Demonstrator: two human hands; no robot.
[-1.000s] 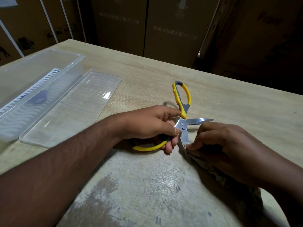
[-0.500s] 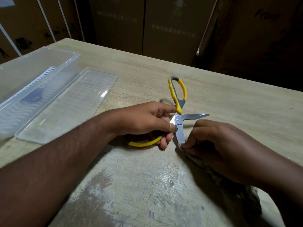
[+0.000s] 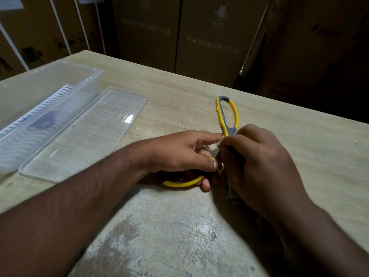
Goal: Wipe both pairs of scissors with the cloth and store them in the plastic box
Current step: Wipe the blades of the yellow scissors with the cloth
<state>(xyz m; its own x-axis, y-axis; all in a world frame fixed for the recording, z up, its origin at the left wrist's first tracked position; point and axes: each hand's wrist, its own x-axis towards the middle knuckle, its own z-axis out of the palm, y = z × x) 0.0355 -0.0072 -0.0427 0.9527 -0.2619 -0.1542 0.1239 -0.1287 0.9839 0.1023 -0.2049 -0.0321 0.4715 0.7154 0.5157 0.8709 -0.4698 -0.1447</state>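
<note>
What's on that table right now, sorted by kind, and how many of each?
Scissors: 1, yellow-handled, only one pair in view
Cloth: 1, mostly hidden under the right hand
Plastic box: 1
Clear lid: 1
Total: 4

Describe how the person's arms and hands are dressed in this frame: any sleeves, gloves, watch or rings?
Both forearms are bare as far as the frame shows, with no sleeve edge in view. The left hand and right hand wear no gloves. No watch, bracelet or ring shows on the visible sides.
</note>
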